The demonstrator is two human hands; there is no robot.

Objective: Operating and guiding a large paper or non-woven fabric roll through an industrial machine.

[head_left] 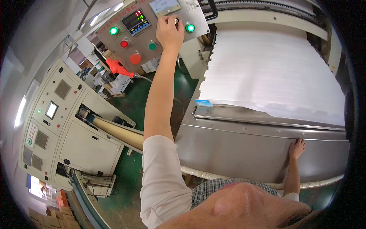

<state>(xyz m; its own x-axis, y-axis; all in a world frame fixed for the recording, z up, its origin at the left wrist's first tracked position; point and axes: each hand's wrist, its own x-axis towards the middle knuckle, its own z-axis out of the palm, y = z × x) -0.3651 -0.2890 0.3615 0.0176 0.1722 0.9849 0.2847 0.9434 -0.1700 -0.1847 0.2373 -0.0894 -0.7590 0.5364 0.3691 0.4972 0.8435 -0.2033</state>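
My left arm stretches up to a metal control panel [167, 57], where my left hand [170, 33] is closed around a small black rotary knob [176, 21], mostly covered by the fingers. A lit green button [190, 28] sits just right of that knob, and a dial gauge [164, 5] is above it. Lower down on the right, my right hand [297, 148] rests on the lip of a stainless steel machine front [236, 147], holding nothing. Beyond that lip, a wide white sheet [263, 68] with scalloped side edges lies on the machine.
A digital display [136, 22], red and green buttons and a red stop button [135, 58] share the panel. A red air gun [119, 67] hangs below it. At left stands a cream machine cabinet [82, 145] with a long roll [118, 133]. Cardboard boxes [57, 219] are stacked lower left.
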